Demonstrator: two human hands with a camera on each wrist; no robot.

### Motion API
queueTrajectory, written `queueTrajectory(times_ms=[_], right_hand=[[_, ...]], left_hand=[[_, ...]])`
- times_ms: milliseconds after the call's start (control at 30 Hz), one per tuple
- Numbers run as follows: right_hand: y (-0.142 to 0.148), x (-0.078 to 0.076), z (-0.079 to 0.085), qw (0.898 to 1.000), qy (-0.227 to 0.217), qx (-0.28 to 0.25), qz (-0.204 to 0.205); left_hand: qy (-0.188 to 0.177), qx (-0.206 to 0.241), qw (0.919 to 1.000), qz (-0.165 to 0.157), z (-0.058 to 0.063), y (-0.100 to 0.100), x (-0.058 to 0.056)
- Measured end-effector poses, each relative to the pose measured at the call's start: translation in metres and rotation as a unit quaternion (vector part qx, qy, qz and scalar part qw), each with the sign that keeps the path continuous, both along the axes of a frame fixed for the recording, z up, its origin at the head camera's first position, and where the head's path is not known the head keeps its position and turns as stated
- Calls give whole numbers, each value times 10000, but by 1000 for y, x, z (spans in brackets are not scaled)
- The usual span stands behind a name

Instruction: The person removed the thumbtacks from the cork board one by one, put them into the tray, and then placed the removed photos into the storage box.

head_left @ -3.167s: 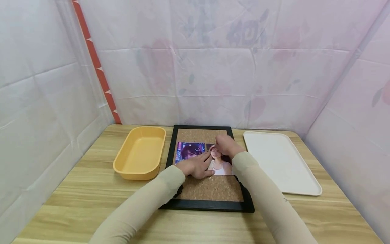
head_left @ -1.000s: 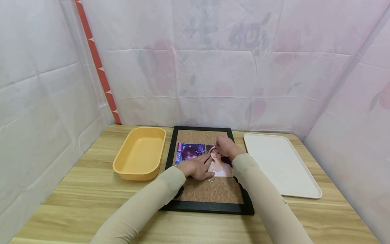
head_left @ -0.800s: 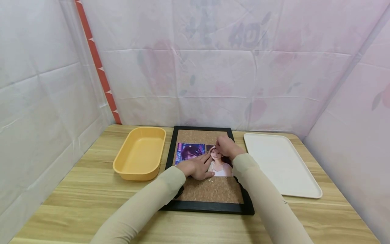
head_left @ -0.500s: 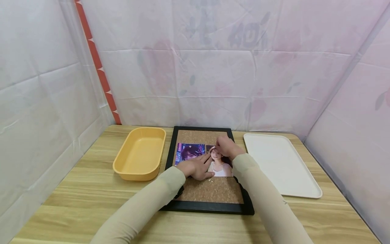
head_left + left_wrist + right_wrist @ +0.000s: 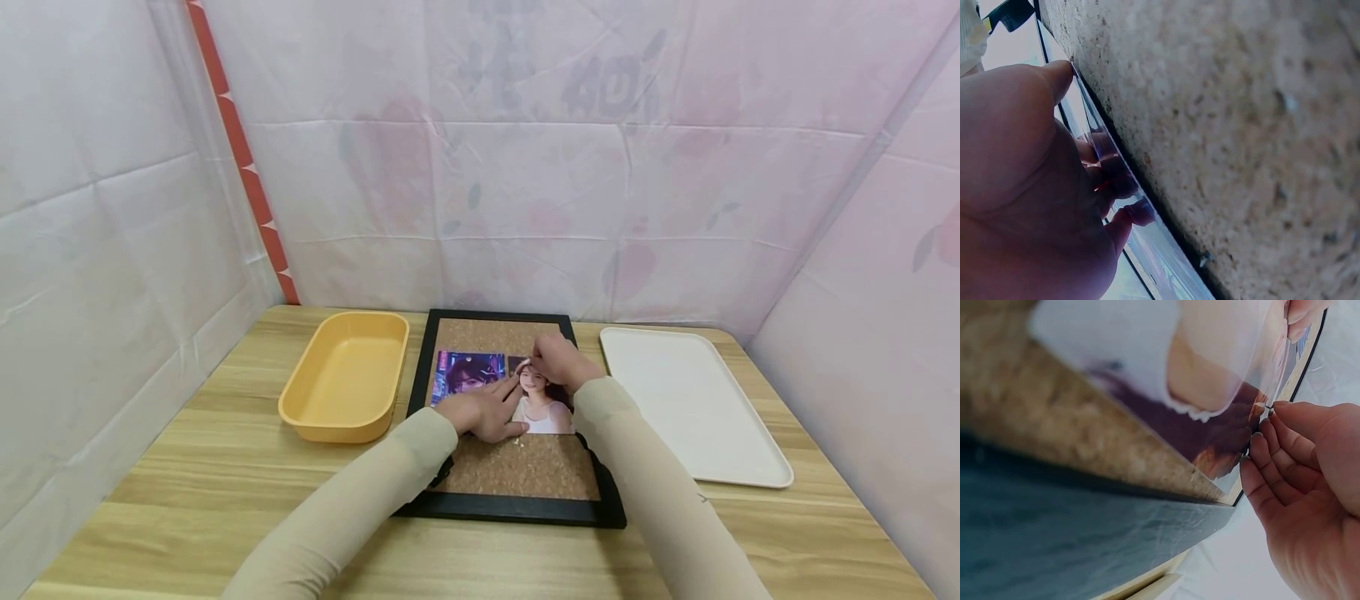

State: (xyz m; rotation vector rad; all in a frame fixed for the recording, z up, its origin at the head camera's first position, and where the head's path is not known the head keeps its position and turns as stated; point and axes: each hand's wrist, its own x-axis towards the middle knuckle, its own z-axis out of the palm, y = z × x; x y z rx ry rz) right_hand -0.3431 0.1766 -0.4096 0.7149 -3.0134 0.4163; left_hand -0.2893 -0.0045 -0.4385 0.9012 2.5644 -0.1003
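A black-framed corkboard lies on the table with two pictures side by side on it. My left hand lies with extended fingers across the purple anime-style picture and the left edge of the photo of a person in a white top. The left wrist view shows the fingers reflected in the glossy surface. At the photo's top, my right hand pinches a small pushpin between thumb and forefinger, its point at the photo. The other right-hand fingers are bent near the photo's edge.
To the left of the board stands a yellow bin. A white tray lies at its right. Light patterned cloth walls surround the wooden table. A small white speck or two lies on the cork below the photo.
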Motion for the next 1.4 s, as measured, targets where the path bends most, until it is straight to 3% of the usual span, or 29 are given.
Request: queueTrajectory(times_ms=[867, 1100, 1400], right_hand=[[0, -1, 3, 10000, -87, 8, -47], [0, 1, 5, 9999, -129, 28, -57], [-1, 0, 3, 9995, -279, 36, -151]], left_hand=[[-94, -26, 9999, 72, 0, 0, -1], [-56, -18, 10000, 47, -5, 0, -5], [-108, -29, 9999, 52, 1, 0, -2]])
